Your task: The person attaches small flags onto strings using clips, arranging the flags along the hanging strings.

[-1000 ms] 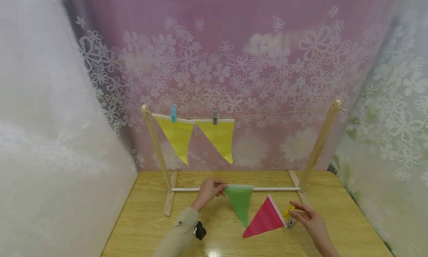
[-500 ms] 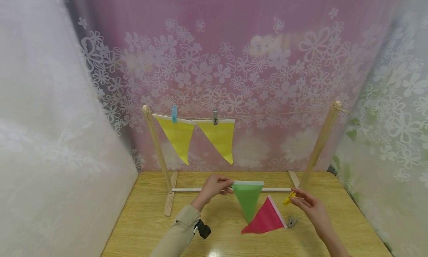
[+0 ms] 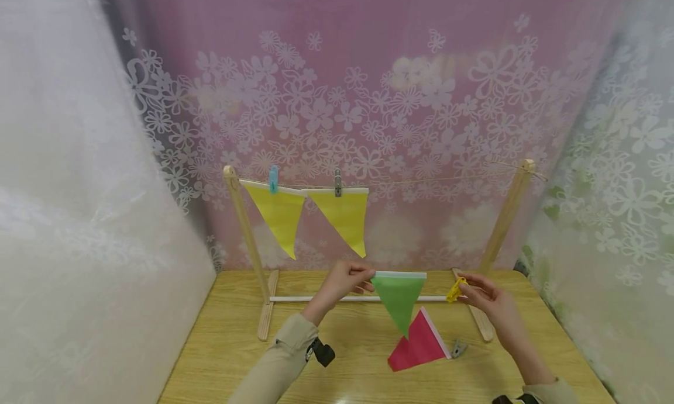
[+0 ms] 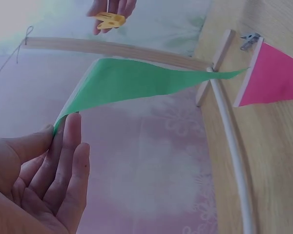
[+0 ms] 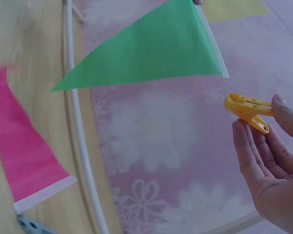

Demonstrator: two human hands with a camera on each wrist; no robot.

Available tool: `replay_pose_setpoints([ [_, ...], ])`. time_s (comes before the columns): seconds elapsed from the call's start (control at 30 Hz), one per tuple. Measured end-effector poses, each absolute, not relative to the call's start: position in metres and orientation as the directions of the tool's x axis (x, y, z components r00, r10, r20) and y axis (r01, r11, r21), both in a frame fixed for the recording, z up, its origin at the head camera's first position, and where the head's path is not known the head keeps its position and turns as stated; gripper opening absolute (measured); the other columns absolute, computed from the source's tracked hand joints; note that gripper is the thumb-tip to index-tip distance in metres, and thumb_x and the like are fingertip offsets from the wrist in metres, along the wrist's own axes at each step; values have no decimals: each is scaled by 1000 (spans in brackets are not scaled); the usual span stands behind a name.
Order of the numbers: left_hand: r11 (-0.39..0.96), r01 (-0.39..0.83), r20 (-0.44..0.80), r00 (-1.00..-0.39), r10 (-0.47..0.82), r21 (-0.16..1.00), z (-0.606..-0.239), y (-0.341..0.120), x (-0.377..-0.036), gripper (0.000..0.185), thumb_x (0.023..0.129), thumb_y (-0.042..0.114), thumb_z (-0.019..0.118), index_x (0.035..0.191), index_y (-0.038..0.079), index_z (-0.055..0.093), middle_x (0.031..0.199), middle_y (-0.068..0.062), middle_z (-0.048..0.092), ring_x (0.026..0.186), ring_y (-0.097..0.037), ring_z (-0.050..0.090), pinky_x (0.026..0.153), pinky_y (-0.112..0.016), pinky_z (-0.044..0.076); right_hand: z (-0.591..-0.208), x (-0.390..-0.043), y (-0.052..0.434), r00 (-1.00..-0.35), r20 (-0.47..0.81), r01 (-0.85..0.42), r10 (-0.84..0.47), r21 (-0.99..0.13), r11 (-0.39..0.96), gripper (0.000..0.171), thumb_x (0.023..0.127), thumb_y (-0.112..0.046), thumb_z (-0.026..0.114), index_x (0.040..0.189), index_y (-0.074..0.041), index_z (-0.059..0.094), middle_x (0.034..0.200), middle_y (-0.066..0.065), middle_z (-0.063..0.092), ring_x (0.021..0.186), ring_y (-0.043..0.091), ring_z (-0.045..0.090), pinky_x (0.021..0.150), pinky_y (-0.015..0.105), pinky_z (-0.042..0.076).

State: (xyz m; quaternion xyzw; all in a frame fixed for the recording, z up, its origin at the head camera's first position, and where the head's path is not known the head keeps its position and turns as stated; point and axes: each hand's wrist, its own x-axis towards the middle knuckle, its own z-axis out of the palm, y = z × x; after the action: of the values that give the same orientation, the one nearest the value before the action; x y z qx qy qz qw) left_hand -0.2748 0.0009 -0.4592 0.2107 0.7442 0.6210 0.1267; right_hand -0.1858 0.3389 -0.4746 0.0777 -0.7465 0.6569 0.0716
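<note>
My left hand (image 3: 341, 284) pinches the upper left corner of a green triangular pennant (image 3: 400, 299) by its white top band, and the pennant hangs point down. In my right hand (image 3: 497, 310) a yellow clothespin (image 5: 249, 107) is held between thumb and fingers, its handles toward the thumb. A pink pennant (image 3: 421, 344) lies on the table below the green one, partly hidden behind its tip. Close to the pink pennant's white edge lies a grey clothespin (image 3: 459, 348). Two yellow pennants (image 3: 277, 214) hang from the string, one under a blue clothespin (image 3: 273, 180), one under a grey one.
The string (image 3: 421, 180) runs between two wooden posts (image 3: 244, 234) with feet on the wooden table (image 3: 221, 357). A white rod (image 3: 363, 299) joins the posts low down. Patterned curtains (image 3: 368, 100) enclose the back and sides.
My left hand has lifted the green pennant up and to the right. My right hand has raised the yellow clothespin from beside the grey one on the table.
</note>
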Motion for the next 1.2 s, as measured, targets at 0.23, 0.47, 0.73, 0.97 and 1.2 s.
replay_pose_setpoints([
  [0.23, 149, 172, 86, -883, 461, 974, -437, 8, -277, 31, 101, 24, 66, 119, 0, 73, 97, -19, 76, 91, -34, 75, 76, -36, 62, -446, -193, 337, -945, 322, -326, -65, -943, 70, 31, 103, -4, 57, 134, -4, 62, 118, -11, 68, 100, 7, 70, 85, 26, 59],
  [0.47, 152, 170, 81, -883, 463, 974, -417, 13, -281, 29, 102, 23, 65, 118, 1, 73, 95, -19, 76, 94, -37, 74, 75, -31, 62, -418, -203, 337, -920, 385, -389, -70, -920, 55, 30, 102, 0, 57, 132, 0, 63, 114, -7, 71, 95, 8, 72, 83, 25, 59],
  [0.73, 115, 172, 101, -882, 460, 978, -399, 13, -282, 30, 102, 23, 65, 118, 0, 73, 92, -18, 77, 90, -33, 75, 78, -34, 62, -388, -209, 336, -920, 382, -389, -85, -917, 86, 29, 103, -3, 58, 127, -14, 68, 115, -10, 70, 96, 5, 71, 83, 19, 57],
  [0.97, 127, 193, 121, -894, 432, 973, -383, 10, -283, 31, 101, 26, 66, 120, 2, 73, 89, -14, 77, 84, -23, 75, 77, -33, 62, -366, -215, 332, -907, 410, -418, -92, -905, 81, 28, 102, -1, 59, 126, -13, 68, 116, -6, 69, 96, 5, 71, 82, 20, 58],
  [1.2, 112, 252, 185, -890, 416, 961, -366, 11, -285, 30, 101, 27, 65, 119, 4, 73, 89, -12, 77, 79, -18, 75, 76, -39, 62, -333, -224, 326, -872, 481, -489, -93, -866, 102, 29, 101, 1, 60, 127, -9, 69, 114, -4, 69, 93, 6, 72, 81, 19, 58],
])
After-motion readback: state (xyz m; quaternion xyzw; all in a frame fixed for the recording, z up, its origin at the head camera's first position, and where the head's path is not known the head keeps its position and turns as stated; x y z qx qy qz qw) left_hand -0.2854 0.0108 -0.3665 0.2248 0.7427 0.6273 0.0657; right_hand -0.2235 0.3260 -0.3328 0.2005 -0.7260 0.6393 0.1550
